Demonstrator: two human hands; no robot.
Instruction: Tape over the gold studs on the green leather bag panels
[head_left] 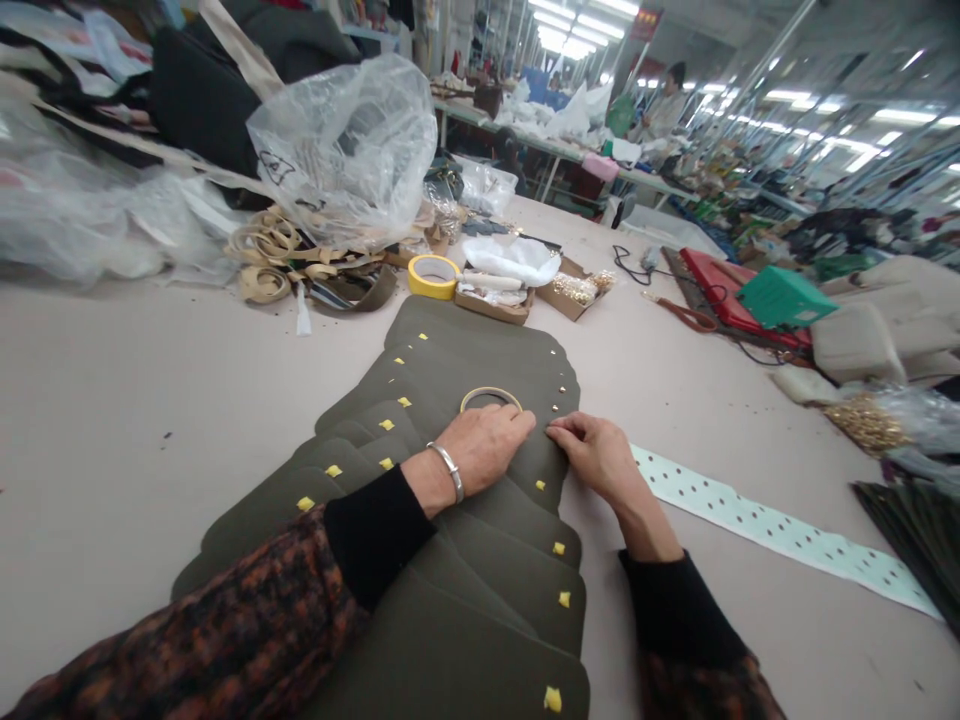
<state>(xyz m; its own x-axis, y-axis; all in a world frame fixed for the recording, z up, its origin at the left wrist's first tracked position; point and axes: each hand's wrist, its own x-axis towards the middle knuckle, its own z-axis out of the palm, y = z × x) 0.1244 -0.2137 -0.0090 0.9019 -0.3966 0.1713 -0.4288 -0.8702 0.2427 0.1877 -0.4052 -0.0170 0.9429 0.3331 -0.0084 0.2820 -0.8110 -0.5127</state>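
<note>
A stack of overlapping dark olive fabric panels [480, 345] runs up the middle of the table, with small yellow tape bits [559, 549] dotted along both sides. My left hand [480, 450], wearing a silver bangle, curls over a thin roll of yellow tape [491, 393] on the panels; its fingertips are partly hidden. At the top panel's right edge, my right hand [596, 455] is closed in a pinch, and whatever lies between thumb and forefinger is too small to make out. Little metal studs [562, 389] sit along that edge just beyond it.
A thicker yellow tape roll [433, 277] and open boxes of small parts [574, 287] stand beyond the panels. Right of my hand lies a pale green dotted strip [780, 530]. Strap coils [266, 250] and a plastic bag [349, 150] lie back left; a green box [786, 297] is right.
</note>
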